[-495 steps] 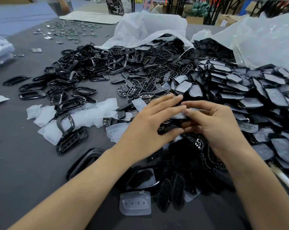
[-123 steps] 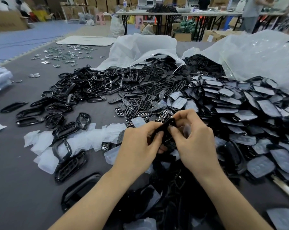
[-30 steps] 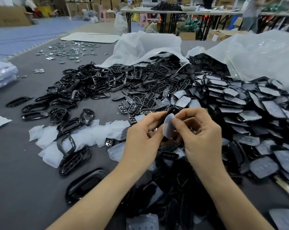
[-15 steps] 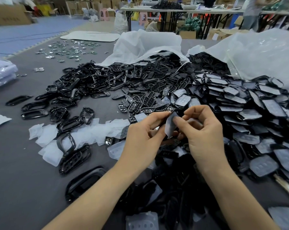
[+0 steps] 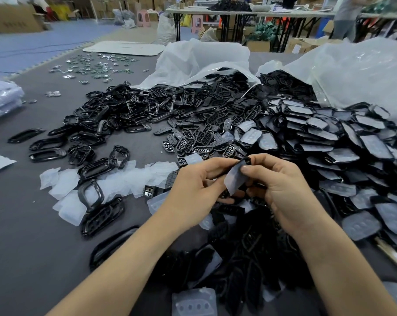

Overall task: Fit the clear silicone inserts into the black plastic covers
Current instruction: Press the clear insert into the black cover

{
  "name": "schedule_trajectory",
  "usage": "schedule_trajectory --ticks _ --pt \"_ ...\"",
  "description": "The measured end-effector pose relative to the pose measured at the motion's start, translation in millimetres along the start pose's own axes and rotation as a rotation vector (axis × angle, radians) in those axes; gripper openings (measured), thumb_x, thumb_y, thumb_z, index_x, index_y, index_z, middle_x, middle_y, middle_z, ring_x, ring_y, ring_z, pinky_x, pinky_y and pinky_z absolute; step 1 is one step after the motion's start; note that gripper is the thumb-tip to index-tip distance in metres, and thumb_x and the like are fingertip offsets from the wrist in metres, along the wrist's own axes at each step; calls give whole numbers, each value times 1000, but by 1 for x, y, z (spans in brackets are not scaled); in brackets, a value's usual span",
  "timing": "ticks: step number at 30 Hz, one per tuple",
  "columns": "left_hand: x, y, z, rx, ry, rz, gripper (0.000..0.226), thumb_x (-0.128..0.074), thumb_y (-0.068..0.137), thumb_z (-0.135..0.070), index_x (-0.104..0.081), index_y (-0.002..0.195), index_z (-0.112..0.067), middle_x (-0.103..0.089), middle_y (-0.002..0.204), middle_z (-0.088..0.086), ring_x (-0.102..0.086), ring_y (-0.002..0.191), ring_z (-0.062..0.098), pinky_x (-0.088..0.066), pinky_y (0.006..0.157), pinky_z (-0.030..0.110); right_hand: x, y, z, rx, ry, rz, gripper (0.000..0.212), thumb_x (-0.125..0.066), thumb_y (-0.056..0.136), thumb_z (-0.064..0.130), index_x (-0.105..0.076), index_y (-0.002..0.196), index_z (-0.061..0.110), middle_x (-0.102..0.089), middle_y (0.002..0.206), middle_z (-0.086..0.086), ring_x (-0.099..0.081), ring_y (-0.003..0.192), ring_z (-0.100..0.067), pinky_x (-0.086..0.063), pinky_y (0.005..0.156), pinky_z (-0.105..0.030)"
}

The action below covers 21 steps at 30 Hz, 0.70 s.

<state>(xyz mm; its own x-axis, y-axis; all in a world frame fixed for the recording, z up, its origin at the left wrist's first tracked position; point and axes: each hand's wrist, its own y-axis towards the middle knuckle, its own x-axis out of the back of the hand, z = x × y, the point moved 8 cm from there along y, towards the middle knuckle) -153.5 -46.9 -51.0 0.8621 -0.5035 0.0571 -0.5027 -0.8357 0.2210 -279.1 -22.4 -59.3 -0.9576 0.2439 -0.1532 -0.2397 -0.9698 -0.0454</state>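
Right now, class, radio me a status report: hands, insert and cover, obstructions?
Left hand pinches black cover. Right hand pinches clear insert against it, lower corner sticking out. Nothing between hands; pile of parts below.

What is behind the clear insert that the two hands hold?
A black cover: only its top edge shows above the clear insert, between the left hand and the right hand. The rest is covered by the insert and fingers.
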Motion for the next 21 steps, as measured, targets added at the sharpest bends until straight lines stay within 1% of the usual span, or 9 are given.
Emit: schedule_trajectory --ticks 3,5,6,7,9,10,12,17,21 --pt "-2 0 5 73 -106 20 27 -51 95 -3 -68 101 -23 -75 89 -4 -72 82 13 -59 65 26 0 1 0 0 -7 -7 19 -58 85 -4 -59 72 10 -59 59 1 -55 52 -6 -45 46 -17" --pt "-2 0 6 105 -189 21 21 -50 95 -13 -68 104 -18 -74 91 2 -72 85 20 -60 69 30 2 1 -1 -8 0 -24 20 -57 86 -3 -59 72 10 -59 59 1 -55 52 -6 -45 45 -17" --pt "-2 0 7 110 -208 19 23 -51 92 -21 -68 106 -16 -74 92 4 -72 84 23 -60 70 32 3 2 -2 -11 -7 -31 20 -57 87 -2 -59 72 11 -59 60 1 -54 51 -6 -44 45 -17" --pt "-2 0 6 118 -222 17 26 -51 89 -25 -67 108 -14 -74 90 5 -73 82 25 -60 70 32 4 2 -3 -13 -15 -33 20 -57 87 -1 -59 73 12 -59 61 1 -53 51 -7 -43 45 -17" --pt "-2 0 6 110 -200 10 20 -51 94 -14 -65 109 -15 -75 84 5 -73 77 23 -59 68 27 4 3 -4 -15 -23 -34 18 -57 88 0 -58 75 12 -59 62 0 -53 51 -7 -42 45 -18" --pt "-1 0 7 105 -179 8 22 -49 96 -6 -64 108 -16 -75 81 4 -73 75 22 -59 66 25 5 3 -4 -17 -20 -37 17 -57 88 0 -57 75 12 -59 61 0 -53 50 -7 -42 45 -18" --pt "-3 0 9 106 -172 16 27 -45 98 0 -63 108 -18 -75 79 2 -73 74 21 -58 66 24 5 3 -5 -22 -6 -40 18 -57 87 -1 -56 74 12 -60 59 0 -53 49 -8 -42 44 -18" --pt "-4 0 8 112 -185 15 29 -47 97 2 -62 111 -20 -75 82 8 -73 75 22 -57 65 23 8 3 -5 -35 39 -50 25 -57 86 -4 -55 70 15 -58 59 1 -52 49 -7 -42 44 -18" --pt "-3 0 8 131 -181 11 29 -48 96 2 -61 113 -18 -75 81 7 -73 70 19 -58 65 24 7 4 -5 -25 28 -45 20 -57 86 -4 -59 76 14 -61 61 0 -54 49 -7 -43 45 -17"
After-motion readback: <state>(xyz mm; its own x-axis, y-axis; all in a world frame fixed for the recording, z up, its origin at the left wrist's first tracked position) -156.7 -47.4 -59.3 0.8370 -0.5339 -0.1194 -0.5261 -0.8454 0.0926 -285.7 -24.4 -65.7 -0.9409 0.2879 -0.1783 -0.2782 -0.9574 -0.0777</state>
